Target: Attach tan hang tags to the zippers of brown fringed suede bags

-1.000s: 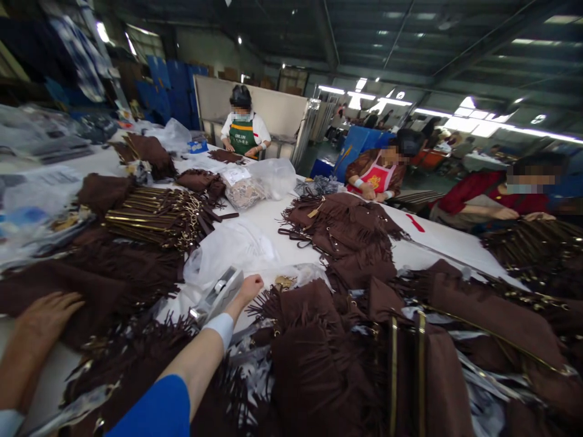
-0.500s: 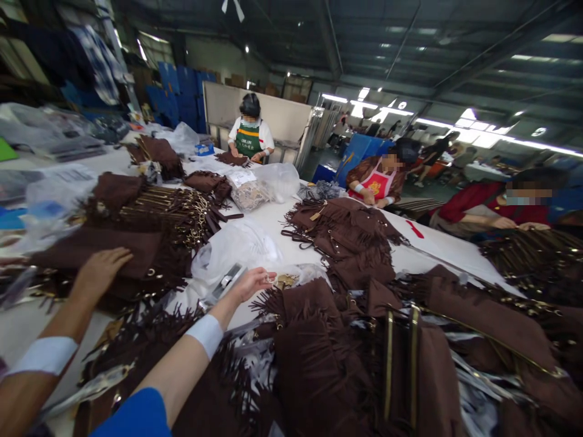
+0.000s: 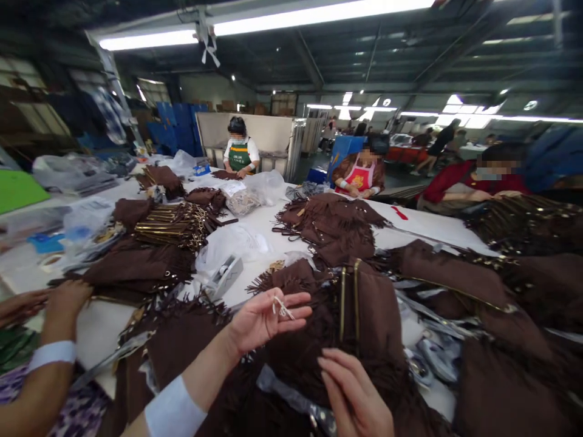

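My left hand point(image 3: 268, 318), palm up near the middle, holds a small bundle of thin white string point(image 3: 283, 308) across its palm and fingers; its fingertips point right. To the lower right, my right hand point(image 3: 355, 394) has its fingers stretched out with nothing visible between them. Both are over dark brown fringed bags. One bag with gold zips point(image 3: 376, 306) lies just beyond my right hand. A grey tape dispenser point(image 3: 225, 276) stands behind my left hand.
At the left, another person's hand point(image 3: 68, 297) touches a stack of brown bags point(image 3: 132, 270). Gold-zipped pieces point(image 3: 170, 224), clear plastic bags point(image 3: 234, 243) and a fringed pile point(image 3: 332, 224) cover parts of the white table point(image 3: 432, 227). Several people sit or stand beyond.
My left hand has come back toward me from beside the small gold pieces, with white string in it. My right hand has entered view. The other person's hand has moved left and down.
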The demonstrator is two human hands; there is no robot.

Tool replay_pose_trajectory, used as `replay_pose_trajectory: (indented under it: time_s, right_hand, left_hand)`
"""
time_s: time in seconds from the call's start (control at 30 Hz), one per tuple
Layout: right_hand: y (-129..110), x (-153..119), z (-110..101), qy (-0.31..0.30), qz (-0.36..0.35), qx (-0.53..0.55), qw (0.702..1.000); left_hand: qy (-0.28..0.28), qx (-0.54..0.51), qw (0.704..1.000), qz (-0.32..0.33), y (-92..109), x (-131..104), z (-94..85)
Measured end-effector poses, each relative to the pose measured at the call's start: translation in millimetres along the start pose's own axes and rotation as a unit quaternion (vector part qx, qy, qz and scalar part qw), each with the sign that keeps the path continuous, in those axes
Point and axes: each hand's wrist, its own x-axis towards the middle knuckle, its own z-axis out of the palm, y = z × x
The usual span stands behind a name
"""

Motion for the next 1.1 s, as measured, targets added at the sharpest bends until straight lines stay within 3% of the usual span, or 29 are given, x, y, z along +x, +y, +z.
replay_pose_trajectory:
  time_s: [0.07,0.2,0.3,0.37,0.43,0.47,0.53,0.63,0.73,0.9,1.0,1.1]
  right_hand:
    - [-9,17,2,0.054,-0.001,0.004,0.999]
    - [-27,24,0,0.073,0.022,0.014,0.997]
    - [-31,10,-9,0.051,0.146,0.139,0.978]
    - [-30,0,-16,0.030,0.243,0.213,0.946]
    - [-30,-8,-22,0.015,0.295,0.243,0.924]
    - [-30,-11,-25,0.011,0.300,0.249,0.921]
    - [-30,-15,-28,-0.002,0.290,0.252,0.923]
    - [-29,-22,-31,-0.018,0.261,0.228,0.938]
    - [-28,-27,-30,-0.035,0.228,0.191,0.954]
    - [-28,-28,-26,-0.044,0.199,0.162,0.965]
    - [-28,-31,-24,-0.069,0.227,0.173,0.956]
    - [-28,-36,-25,-0.112,0.262,0.189,0.940]
  left_hand:
    - [0.010,-0.001,1.000,-0.008,-28,-7,17.4]
    - [0.053,0.025,0.998,-0.030,-67,-17,32.9]
    - [0.093,0.112,0.988,-0.045,-77,-21,34.3]
    - [0.154,0.251,0.955,-0.003,-79,-23,35.1]
    - [0.199,0.399,0.892,0.069,-79,-26,38.5]
    - [0.198,0.453,0.864,0.096,-78,-28,41.7]
    - [0.159,0.510,0.837,0.122,-77,-31,50.5]
    - [0.099,0.543,0.825,0.123,-76,-34,64.6]
    - [0.086,0.571,0.809,0.107,-79,-34,70.8]
    - [0.112,0.571,0.810,0.070,-82,-33,60.9]
    - [0.148,0.533,0.829,0.082,-74,-33,49.6]
    - [0.182,0.522,0.828,0.100,-67,-35,41.0]
